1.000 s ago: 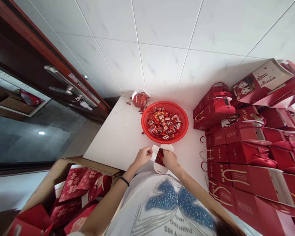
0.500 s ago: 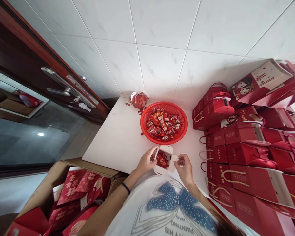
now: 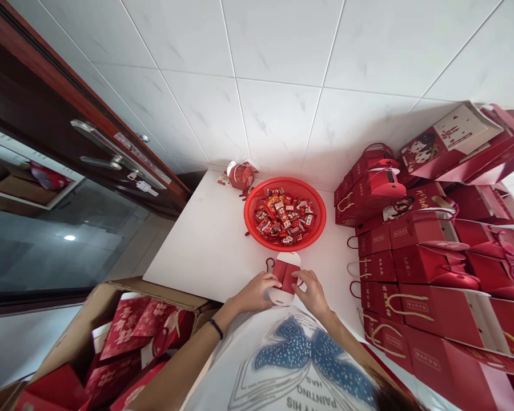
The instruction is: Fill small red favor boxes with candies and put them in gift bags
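Note:
A small red gift box (image 3: pixel 286 275) stands at the table's near edge, its two red side flaps folded inward over the top, while two rounded white flaps stick out front and back. My left hand (image 3: pixel 261 290) grips its left side, fingertips on the left flap. On the right side, my right hand (image 3: pixel 312 290) holds the other flap between bent fingers. The flaps hide the box's contents. A dark red cord loop shows beside its left side. Just behind it sits a red plastic basket (image 3: pixel 248 220) of wrapped candies.
Rows of red gift boxes (image 3: pixel 424 308) with cord handles fill the right side. A cardboard carton (image 3: pixel 75 319) of flat red packaging stands lower left. A red pouch (image 3: pixel 241 176) lies by the tiled wall. A door with keys is at left.
Both side flaps of the box have been folded inward, covering the red contents seen before. My hands have moved closer together over it.

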Tool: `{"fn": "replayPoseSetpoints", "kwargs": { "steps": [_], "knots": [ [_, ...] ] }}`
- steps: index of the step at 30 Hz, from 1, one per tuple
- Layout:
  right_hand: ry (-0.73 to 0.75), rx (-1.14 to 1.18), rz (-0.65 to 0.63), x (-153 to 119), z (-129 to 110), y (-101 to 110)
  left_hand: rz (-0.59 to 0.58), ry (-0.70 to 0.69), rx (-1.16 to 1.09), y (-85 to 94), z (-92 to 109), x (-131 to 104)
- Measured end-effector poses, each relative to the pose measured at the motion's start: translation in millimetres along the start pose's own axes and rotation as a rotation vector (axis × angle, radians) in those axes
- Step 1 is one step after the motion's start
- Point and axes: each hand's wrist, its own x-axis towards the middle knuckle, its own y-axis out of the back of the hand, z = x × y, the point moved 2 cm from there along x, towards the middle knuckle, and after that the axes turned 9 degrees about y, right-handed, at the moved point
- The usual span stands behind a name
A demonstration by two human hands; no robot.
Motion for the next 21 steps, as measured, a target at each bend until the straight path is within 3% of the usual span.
{"fn": "replayPoseSetpoints", "kwargs": {
  "steps": [3,6,9,11,17,21],
  "knots": [
    [-0.039,0.004,0.094,2,9,-6,0.028,0.069,-0.091,-7.0,-2,4],
    [-0.100,0.044,0.203,5,22,-9,0.193,0.190,-0.165,-14.3,-10,12],
    [-0.108,0.159,0.187,9,31,-10,0.366,0.247,-0.186,-18.6,-18,20],
    [-0.130,0.254,0.144,10,34,-9,0.408,0.270,-0.195,-20.1,-22,23],
    [-0.208,0.427,0.215,-2,34,-3,0.334,0.283,-0.324,-23.1,-27,24],
    [-0.229,0.360,0.196,-11,33,-7,0.297,0.251,-0.345,-25.3,-30,26]
  ]
}}
